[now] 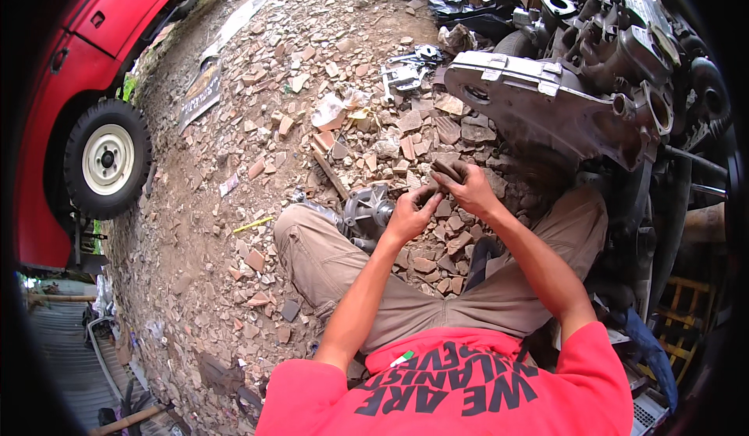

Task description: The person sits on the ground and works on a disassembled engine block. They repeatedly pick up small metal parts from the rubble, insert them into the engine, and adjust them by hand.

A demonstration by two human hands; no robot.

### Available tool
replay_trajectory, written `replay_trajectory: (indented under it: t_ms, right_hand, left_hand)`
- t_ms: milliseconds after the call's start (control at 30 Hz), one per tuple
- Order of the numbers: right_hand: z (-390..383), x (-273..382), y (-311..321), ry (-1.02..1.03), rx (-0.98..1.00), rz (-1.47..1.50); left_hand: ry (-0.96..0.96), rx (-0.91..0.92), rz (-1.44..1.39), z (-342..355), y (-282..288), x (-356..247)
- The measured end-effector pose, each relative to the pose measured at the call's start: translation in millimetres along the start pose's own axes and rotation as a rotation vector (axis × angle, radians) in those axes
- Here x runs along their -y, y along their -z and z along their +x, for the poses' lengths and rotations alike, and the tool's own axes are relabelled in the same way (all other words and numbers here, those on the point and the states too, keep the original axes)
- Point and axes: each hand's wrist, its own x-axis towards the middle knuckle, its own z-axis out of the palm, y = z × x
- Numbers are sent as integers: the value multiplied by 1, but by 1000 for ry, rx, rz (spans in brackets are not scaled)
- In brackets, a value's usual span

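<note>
In front of my lap my two hands meet over the rubble, fingertips almost touching. My left hand [412,214] has its fingers curled and pinched together. The fingers of my right hand [470,189] are also closed, bent towards the left. Both sets of fingers look dark and dirty. A small dark thing may lie between them, too small to make out. Beside my left knee, close to the left hand, rests a grey cast metal part [367,209] with a round body. A large engine [538,104] with a flat metal cover plate stands at my right.
Broken tile pieces [257,169] cover the ground. Ahead lie spanners and metal parts [409,74], a crumpled plastic bag [331,110] and a wooden stick [331,169]. A red vehicle [101,14] with a black tyre [78,155] stands at the left. A yellow crate [680,319] is at the right.
</note>
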Motion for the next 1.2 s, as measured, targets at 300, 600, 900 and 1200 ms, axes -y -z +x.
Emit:
replay_trajectory:
  t_ms: [300,600,900,1200]
  right_hand:
    - [5,-5,6,-19,-64,47]
    - [2,11,17,-141,-117,-19]
    - [8,-3,21,-123,-177,-14]
    - [-13,8,-17,309,-120,-142]
  left_hand:
    - [333,54,-448,1,6,-12]
    - [282,129,-469,3,13,-24]
    - [236,36,-403,2,9,-16]
    - [339,-85,-949,0,9,-12]
